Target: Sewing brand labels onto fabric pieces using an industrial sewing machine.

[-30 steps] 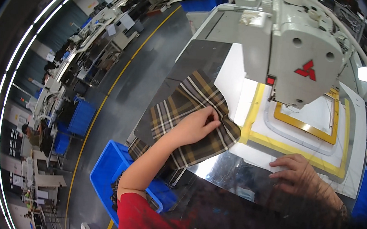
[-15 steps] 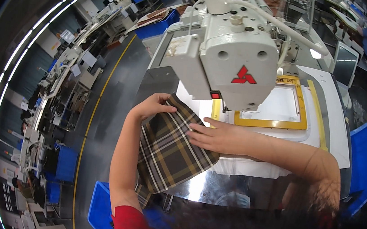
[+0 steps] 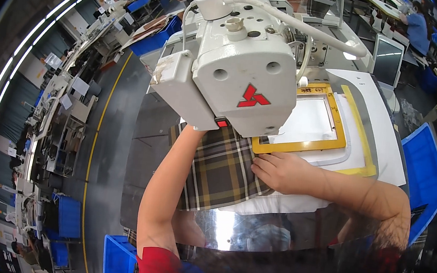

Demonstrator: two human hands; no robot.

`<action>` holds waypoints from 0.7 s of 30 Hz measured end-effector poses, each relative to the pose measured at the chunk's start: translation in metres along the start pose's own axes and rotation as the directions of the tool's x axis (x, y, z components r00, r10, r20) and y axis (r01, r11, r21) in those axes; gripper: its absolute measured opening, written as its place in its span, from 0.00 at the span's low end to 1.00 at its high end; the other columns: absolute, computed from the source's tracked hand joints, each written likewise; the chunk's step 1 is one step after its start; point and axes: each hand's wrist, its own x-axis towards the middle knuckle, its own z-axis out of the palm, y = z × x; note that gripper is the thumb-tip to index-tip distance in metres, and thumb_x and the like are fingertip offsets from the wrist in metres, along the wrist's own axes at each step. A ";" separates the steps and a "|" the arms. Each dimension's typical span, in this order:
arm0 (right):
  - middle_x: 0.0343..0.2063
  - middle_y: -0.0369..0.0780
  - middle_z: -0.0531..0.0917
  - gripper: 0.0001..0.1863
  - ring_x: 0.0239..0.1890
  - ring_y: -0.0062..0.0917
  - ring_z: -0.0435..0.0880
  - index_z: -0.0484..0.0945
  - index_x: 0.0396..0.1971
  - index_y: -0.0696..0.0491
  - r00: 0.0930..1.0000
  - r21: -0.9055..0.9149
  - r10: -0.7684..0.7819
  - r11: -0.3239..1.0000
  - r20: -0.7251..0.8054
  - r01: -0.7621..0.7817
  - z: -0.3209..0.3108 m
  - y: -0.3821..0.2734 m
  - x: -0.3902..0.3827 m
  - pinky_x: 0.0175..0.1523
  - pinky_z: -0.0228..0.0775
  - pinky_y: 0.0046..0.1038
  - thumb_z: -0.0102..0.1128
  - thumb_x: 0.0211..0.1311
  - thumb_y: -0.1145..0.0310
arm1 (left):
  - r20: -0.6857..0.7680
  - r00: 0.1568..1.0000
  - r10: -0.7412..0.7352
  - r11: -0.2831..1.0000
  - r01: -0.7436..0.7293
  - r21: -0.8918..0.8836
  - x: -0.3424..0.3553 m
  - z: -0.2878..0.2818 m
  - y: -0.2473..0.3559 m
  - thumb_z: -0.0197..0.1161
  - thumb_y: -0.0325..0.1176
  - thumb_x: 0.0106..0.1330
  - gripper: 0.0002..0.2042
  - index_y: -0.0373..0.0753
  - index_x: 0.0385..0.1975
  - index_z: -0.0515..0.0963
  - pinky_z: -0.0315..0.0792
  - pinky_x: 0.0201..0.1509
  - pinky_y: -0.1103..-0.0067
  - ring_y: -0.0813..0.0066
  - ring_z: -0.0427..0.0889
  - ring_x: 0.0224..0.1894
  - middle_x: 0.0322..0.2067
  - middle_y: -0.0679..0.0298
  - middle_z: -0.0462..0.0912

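Note:
A brown plaid cloth panel with white and mustard stripes lies on the sewing machine's work surface, partly under the white machine head. My left hand reaches beneath the head's left side; its fingers are hidden there. Palm down, my right hand rests on the cloth's right edge, fingers stretched out and lying on it. Just beyond those fingers is the lower left corner of a yellow rectangular frame. A bit of the plaid shows inside that corner.
White sheets and a yellow strip lie right of the frame. Blue bins stand at the right and lower left. A screen stands at the back right. Another person in blue is farther off.
The plaid panel has gone from being held up at the left to lying flat under the machine head. My left hand has moved forward beneath the head; the right hand now lies beside the yellow frame.

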 end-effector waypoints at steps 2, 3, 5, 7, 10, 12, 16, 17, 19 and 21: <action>0.43 0.44 0.82 0.16 0.47 0.33 0.82 0.79 0.40 0.60 0.991 -0.114 0.064 0.992 0.116 -0.051 -0.008 -0.002 -0.011 0.53 0.73 0.30 0.56 0.51 0.71 | -0.010 1.000 -0.002 1.000 0.002 0.000 0.000 -0.003 -0.006 0.62 0.32 0.61 0.16 0.33 0.48 0.77 0.72 0.52 0.70 0.57 0.80 0.48 0.44 0.53 0.82; 0.43 0.44 0.82 0.16 0.47 0.33 0.82 0.79 0.40 0.60 0.992 -0.113 0.064 0.992 0.112 -0.051 -0.012 -0.002 -0.017 0.53 0.73 0.30 0.56 0.51 0.71 | -0.016 1.000 -0.007 1.000 0.007 0.005 0.007 -0.017 -0.019 0.61 0.32 0.61 0.16 0.33 0.48 0.77 0.72 0.52 0.70 0.57 0.80 0.48 0.44 0.53 0.82; 0.43 0.43 0.82 0.16 0.47 0.32 0.82 0.80 0.40 0.60 0.983 -0.146 0.134 0.983 0.125 -0.116 -0.023 0.002 -0.043 0.53 0.73 0.29 0.56 0.51 0.71 | -0.013 1.000 0.020 1.000 -0.021 -0.015 -0.018 -0.043 -0.045 0.61 0.32 0.61 0.16 0.33 0.48 0.77 0.72 0.52 0.70 0.57 0.80 0.48 0.44 0.53 0.82; 0.40 0.41 0.82 0.15 0.45 0.31 0.81 0.80 0.39 0.59 0.977 -0.153 0.182 0.974 0.112 -0.164 -0.037 0.006 -0.063 0.50 0.74 0.28 0.56 0.51 0.71 | -0.011 0.999 0.036 0.999 -0.036 -0.026 -0.061 -0.061 -0.060 0.61 0.32 0.61 0.16 0.33 0.47 0.77 0.72 0.52 0.70 0.57 0.80 0.48 0.44 0.53 0.82; 0.36 0.38 0.80 0.14 0.40 0.28 0.80 0.80 0.39 0.57 0.956 -0.178 0.261 0.955 0.137 -0.236 -0.061 0.007 -0.083 0.45 0.73 0.27 0.56 0.50 0.71 | -0.032 0.998 0.047 0.998 -0.048 -0.042 -0.065 -0.031 -0.042 0.61 0.32 0.61 0.16 0.33 0.47 0.77 0.72 0.52 0.70 0.57 0.80 0.48 0.44 0.53 0.82; 0.31 0.35 0.76 0.13 0.36 0.27 0.77 0.80 0.38 0.54 0.929 -0.197 0.349 0.926 0.125 -0.322 -0.075 0.009 -0.095 0.39 0.70 0.27 0.56 0.49 0.71 | -0.057 0.997 0.043 0.998 -0.045 -0.032 -0.051 -0.007 -0.019 0.61 0.32 0.61 0.16 0.33 0.47 0.77 0.72 0.52 0.70 0.57 0.80 0.48 0.44 0.53 0.82; 0.33 0.35 0.79 0.15 0.37 0.30 0.78 0.81 0.37 0.51 0.825 0.032 0.553 0.828 0.118 -0.560 -0.094 0.000 -0.131 0.42 0.71 0.32 0.57 0.46 0.76 | -0.111 0.992 0.057 0.996 -0.063 -0.056 0.001 0.042 0.006 0.61 0.32 0.61 0.16 0.33 0.47 0.77 0.72 0.52 0.70 0.57 0.80 0.48 0.44 0.53 0.82; 0.33 0.35 0.79 0.15 0.37 0.30 0.78 0.81 0.37 0.51 0.820 0.021 0.560 0.824 0.116 -0.566 -0.099 0.002 -0.134 0.42 0.71 0.32 0.57 0.46 0.76 | -0.121 0.991 0.062 0.996 -0.070 -0.060 0.001 0.049 0.010 0.61 0.32 0.61 0.16 0.33 0.47 0.77 0.72 0.52 0.70 0.57 0.80 0.48 0.44 0.53 0.82; 0.36 0.38 0.82 0.16 0.38 0.32 0.80 0.81 0.37 0.51 0.611 0.338 0.750 0.524 0.253 -0.782 -0.106 0.009 -0.137 0.45 0.72 0.33 0.56 0.45 0.78 | -0.133 0.989 0.065 0.996 -0.073 -0.056 -0.001 0.046 0.006 0.61 0.32 0.61 0.16 0.33 0.47 0.77 0.72 0.52 0.70 0.57 0.80 0.48 0.44 0.52 0.82; 0.35 0.40 0.84 0.12 0.39 0.31 0.82 0.81 0.35 0.54 0.422 0.370 0.882 0.329 0.208 -0.869 -0.095 0.049 -0.134 0.46 0.72 0.30 0.57 0.48 0.77 | -0.147 0.988 0.055 0.997 -0.061 -0.040 -0.003 0.040 0.004 0.61 0.32 0.62 0.16 0.33 0.47 0.77 0.72 0.52 0.70 0.57 0.80 0.48 0.44 0.52 0.82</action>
